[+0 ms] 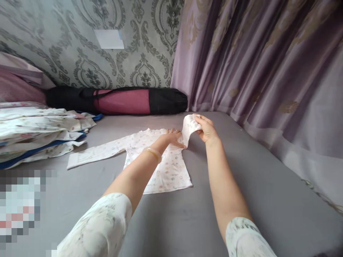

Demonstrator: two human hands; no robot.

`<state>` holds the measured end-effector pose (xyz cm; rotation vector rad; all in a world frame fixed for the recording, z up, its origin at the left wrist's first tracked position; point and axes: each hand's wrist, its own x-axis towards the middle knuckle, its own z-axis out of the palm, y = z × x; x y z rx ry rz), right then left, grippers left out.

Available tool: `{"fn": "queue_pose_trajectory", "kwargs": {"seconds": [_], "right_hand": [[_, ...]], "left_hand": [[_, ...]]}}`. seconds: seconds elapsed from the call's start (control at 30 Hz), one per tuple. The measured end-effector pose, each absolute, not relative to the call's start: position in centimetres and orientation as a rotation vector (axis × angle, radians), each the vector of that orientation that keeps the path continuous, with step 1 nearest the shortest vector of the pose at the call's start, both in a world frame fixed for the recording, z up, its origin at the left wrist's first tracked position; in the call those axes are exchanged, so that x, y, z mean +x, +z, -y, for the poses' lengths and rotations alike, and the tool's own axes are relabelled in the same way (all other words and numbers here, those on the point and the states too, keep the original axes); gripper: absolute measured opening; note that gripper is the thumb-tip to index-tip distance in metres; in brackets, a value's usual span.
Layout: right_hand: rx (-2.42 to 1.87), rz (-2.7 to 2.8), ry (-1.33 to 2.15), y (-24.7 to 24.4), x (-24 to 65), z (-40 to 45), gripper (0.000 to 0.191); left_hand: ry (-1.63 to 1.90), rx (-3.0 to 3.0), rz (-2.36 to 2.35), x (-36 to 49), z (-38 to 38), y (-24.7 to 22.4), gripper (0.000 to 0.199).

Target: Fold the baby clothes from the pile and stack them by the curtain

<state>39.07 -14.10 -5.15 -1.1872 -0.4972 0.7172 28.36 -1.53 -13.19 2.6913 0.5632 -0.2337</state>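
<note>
A small white patterned long-sleeved shirt [168,171] lies spread on the grey sheet [214,221]. Its left sleeve stretches flat toward the left. My left hand [175,137] rests with fingers spread on the shirt's upper right part, near the shoulder, and holds nothing. The cuff end of the right sleeve is pinched in my right hand [207,129], which lifts it off the sheet so that the sleeve curves up from the shoulder. My left forearm covers part of the shirt's middle.
A pile of patterned clothes [34,132] lies at the left. Along the patterned wall rests a long black and dark pink bag [122,101]. Purple curtains [241,53] hang at the back right. A cord [318,194] lies near the right edge.
</note>
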Motion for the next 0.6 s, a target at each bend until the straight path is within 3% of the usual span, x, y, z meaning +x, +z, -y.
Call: {"fn": "queue_pose_trajectory", "kwargs": {"seconds": [0.27, 0.47, 0.6], "right_hand": [[-1.308, 0.444, 0.720, -5.1, 36.6, 11.6, 0.010], [-1.381, 0.471, 0.674, -5.8, 34.7, 9.6, 0.014], [-1.443, 0.535, 0.672, -6.2, 31.9, 7.9, 0.014]], "left_hand": [[0.092, 2.648, -0.639, 26.9, 2.0, -13.6, 0.110], [0.648, 2.295, -0.970, 20.2, -0.1, -14.6, 0.050], [0.859, 1.850, -1.179, 15.7, -1.3, -15.4, 0.031]]}}
